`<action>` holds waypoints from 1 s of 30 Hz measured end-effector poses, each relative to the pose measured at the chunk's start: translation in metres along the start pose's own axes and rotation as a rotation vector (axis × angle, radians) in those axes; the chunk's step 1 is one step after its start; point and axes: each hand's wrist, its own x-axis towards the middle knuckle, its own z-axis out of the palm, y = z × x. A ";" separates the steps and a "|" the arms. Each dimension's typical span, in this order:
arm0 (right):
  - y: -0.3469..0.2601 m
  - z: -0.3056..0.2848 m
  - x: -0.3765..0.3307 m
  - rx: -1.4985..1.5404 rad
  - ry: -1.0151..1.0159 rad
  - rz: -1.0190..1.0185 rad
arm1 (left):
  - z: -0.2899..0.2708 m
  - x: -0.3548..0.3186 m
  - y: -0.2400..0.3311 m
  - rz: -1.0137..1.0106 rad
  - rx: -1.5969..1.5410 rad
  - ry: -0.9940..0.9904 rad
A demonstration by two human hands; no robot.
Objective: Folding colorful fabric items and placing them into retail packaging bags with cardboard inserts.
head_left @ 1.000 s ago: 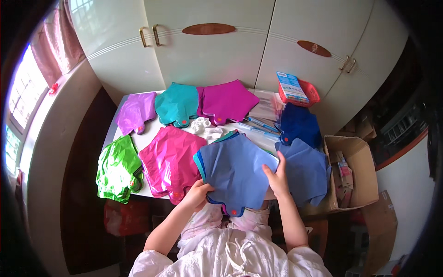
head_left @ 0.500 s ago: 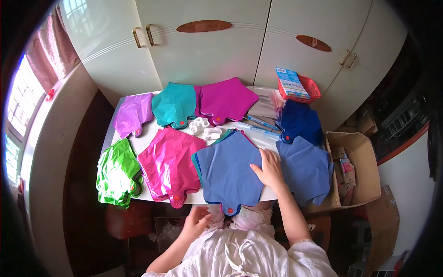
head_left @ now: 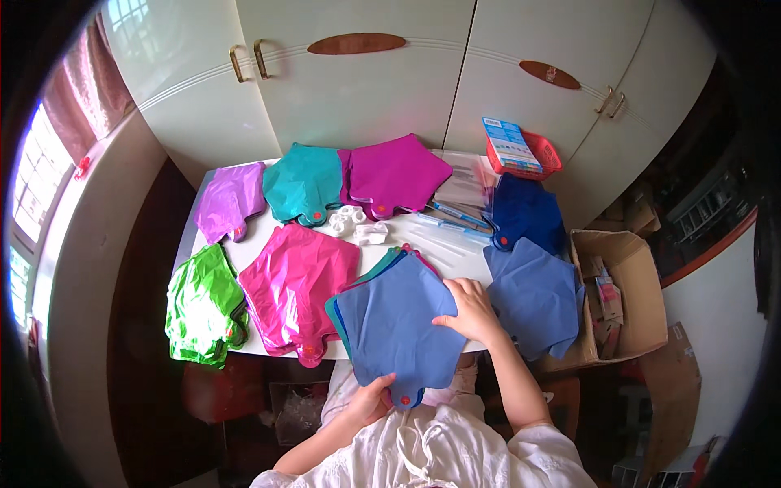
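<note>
My left hand (head_left: 373, 398) pinches the lower left edge of a stack of flat star-shaped foil balloons (head_left: 399, 317), beside its rounded tab with a red dot. The top balloon is dull blue; teal, navy and magenta edges show beneath. On the stack's right edge, my right hand (head_left: 470, 312) grips with the thumb on top and the fingers partly hidden. The stack is drawn toward me, its tab past the table's near edge. To its left lies a pink balloon pile (head_left: 297, 289), and to its right another blue balloon pile (head_left: 534, 297).
Green (head_left: 203, 305), lilac (head_left: 229, 199), teal (head_left: 303, 183), purple (head_left: 399, 172) and navy (head_left: 527, 213) balloon piles lie around the white table (head_left: 325, 244). Small white pieces (head_left: 358, 224) and slim blue-and-white packets (head_left: 455, 215) sit mid-table. A red basket (head_left: 547, 154) and a cardboard box (head_left: 626, 260) stand at right.
My left hand has come up and taken hold of the stack's lower edge. My right hand has gone from resting on it to gripping its side. The stack has shifted toward me.
</note>
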 end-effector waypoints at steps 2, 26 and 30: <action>0.002 -0.002 0.002 -0.036 0.025 0.011 | 0.001 -0.008 -0.008 0.019 0.043 -0.058; 0.013 0.017 0.058 0.302 0.008 0.085 | 0.012 0.003 -0.007 0.285 0.887 -0.015; 0.024 0.025 0.066 0.647 -0.092 0.167 | 0.019 -0.009 0.007 0.256 1.101 -0.037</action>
